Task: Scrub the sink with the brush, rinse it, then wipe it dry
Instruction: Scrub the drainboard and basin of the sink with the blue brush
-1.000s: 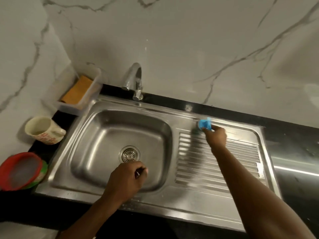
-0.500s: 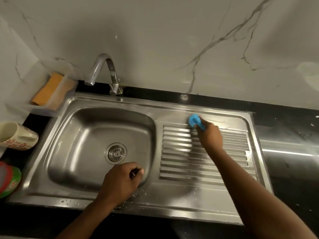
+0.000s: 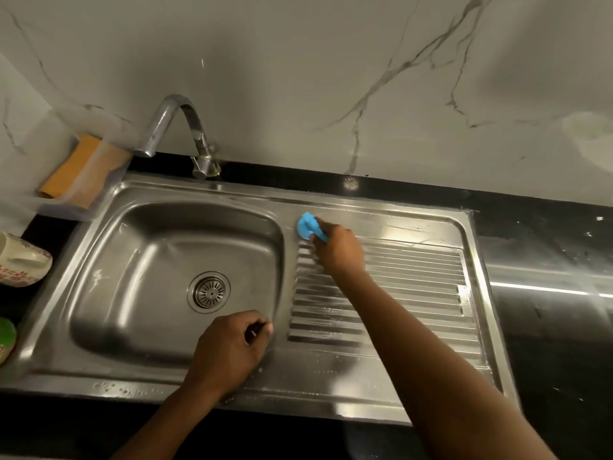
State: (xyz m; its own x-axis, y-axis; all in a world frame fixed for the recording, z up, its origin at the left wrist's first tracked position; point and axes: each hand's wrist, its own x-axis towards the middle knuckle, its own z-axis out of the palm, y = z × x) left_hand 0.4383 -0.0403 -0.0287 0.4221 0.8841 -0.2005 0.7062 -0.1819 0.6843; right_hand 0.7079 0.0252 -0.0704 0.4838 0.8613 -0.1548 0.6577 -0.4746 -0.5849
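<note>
The long stainless-steel sink is set into a glossy black worktop, with its deep basin on the left and its ribbed drainboard on the right. The person's right hand reaches across the drainboard with its fingers wrapped round a small blue plastic brush. The brush meets the steel at the drainboard's far left corner, just beside the basin's far right corner. The left hand rests on the sink's near rim at the basin's near right corner, fingers curled under with the thumb against them. From here I cannot tell whether they hold anything. A round metal drain strainer sits in the basin floor. Water beads and pale streaks show along the near rim and on the ribs. A curved chrome tap stands at the sink's far edge with its spout turned left, toward a clear plastic tray at the worktop's far left corner that holds an orange sponge. A cream mug with a red pattern sits at the worktop's left edge, partly out of view. Behind it all rises a grey-veined marble wall.
</note>
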